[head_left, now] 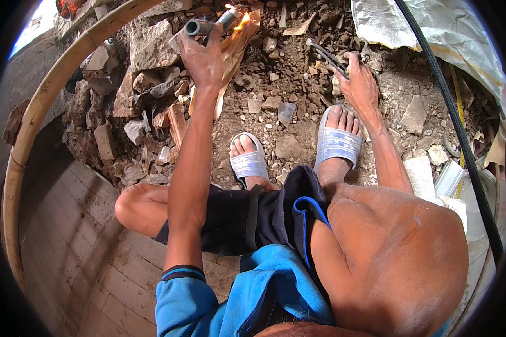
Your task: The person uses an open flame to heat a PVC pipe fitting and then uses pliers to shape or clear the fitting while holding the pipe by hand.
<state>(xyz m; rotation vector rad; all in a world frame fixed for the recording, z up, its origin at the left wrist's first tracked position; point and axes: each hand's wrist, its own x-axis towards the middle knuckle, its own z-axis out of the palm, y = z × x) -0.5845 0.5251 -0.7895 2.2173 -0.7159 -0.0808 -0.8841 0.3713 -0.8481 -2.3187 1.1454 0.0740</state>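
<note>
My left hand (199, 62) is closed round a short grey plastic pipe (208, 28), its hollow end facing up to the left. The pipe's other end lies beside small flames (242, 21) at the upper end of a strip of brown cardboard (236, 50). Part of the pipe is hidden by my fingers. On the right, low over the rubble, my right hand (358, 78) grips a pair of pliers (327, 58) by the handles. Their light-coloured tip points up and left, away from me, and holds nothing I can make out.
Broken stones and rubble (154, 45) are heaped at the left. A white woven sack (421, 28) covers the upper right. A bent bamboo pole (45, 95) arcs along the left, and a black cable (450, 106) crosses the right. My sandalled feet (337, 140) stand on the loose ground.
</note>
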